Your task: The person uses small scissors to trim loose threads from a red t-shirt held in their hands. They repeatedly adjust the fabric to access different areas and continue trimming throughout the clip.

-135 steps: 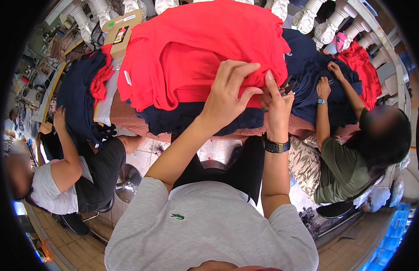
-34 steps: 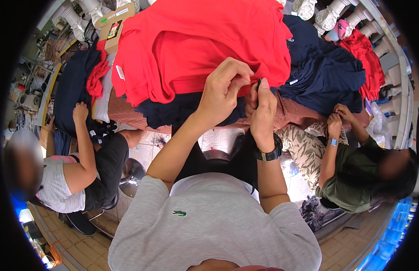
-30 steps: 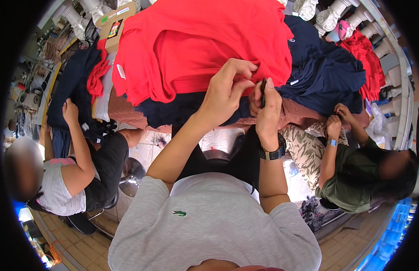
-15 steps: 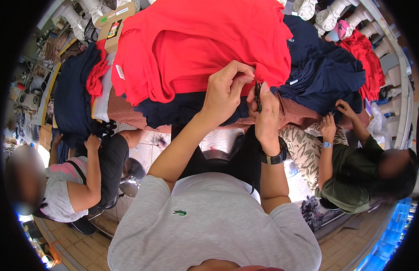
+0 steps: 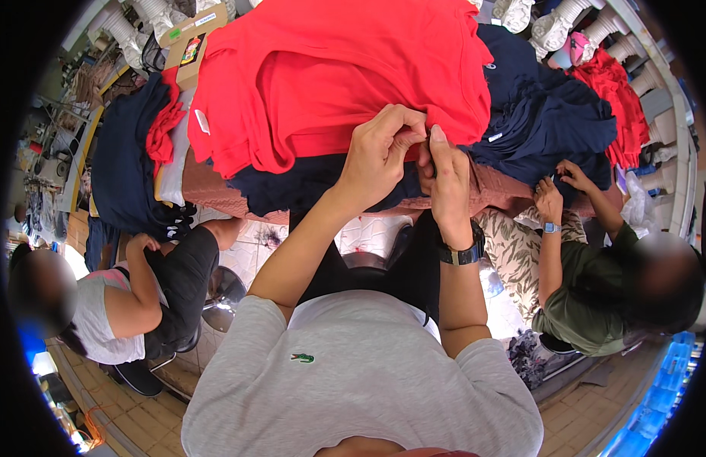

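Right hand (image 5: 444, 179) now upright beside left hand (image 5: 380, 152), both at red shirt's (image 5: 330, 84) edge.

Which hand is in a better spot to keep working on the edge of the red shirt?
Probably the left hand. Its fingers already pinch the lower edge of the red shirt. The right hand, with the watch, stands beside it with fingers upright, pressed close against the same spot.

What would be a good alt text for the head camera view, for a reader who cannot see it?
Seen from above, a person's left hand and right hand pinch the lower edge of a red garment lying on a pile of navy garments. Two other people sit at either side of the table, each handling clothes.
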Tool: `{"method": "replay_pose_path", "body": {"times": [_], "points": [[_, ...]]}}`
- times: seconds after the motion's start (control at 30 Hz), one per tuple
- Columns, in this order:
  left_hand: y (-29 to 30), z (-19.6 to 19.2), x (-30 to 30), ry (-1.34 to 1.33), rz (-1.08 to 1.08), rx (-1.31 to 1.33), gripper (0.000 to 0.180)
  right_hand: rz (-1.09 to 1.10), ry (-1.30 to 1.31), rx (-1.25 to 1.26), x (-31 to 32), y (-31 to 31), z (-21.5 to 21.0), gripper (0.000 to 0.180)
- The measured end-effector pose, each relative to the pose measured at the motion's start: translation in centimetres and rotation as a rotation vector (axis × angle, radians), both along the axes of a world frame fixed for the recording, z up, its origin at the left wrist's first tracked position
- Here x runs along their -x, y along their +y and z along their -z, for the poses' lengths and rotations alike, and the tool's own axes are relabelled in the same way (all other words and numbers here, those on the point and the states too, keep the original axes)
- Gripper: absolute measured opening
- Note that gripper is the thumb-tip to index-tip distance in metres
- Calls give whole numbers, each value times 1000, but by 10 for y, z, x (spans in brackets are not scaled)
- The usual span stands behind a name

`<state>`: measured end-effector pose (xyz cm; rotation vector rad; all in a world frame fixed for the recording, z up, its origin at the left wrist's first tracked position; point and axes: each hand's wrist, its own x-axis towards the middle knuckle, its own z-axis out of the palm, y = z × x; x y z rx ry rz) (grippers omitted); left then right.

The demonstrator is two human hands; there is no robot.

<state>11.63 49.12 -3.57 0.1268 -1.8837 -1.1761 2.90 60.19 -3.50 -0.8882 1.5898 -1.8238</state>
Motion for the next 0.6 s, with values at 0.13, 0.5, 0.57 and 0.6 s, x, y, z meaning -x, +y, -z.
{"method": "replay_pose_path", "body": {"times": [0.13, 0.5, 0.57, 0.6], "points": [[-5, 3, 0, -4, -5, 84, 6, -10, -41, 28, 5, -4, 1, 51], [6, 0, 7, 47, -8, -100, 20, 54, -59, 60, 9, 13, -16, 49], [5, 2, 6, 32, -45, -22, 22, 265, 198, 194, 8, 9, -11, 37], [2, 3, 5, 17, -48, -1, 23, 371, 326, 260, 5, 5, -10, 32]]}}
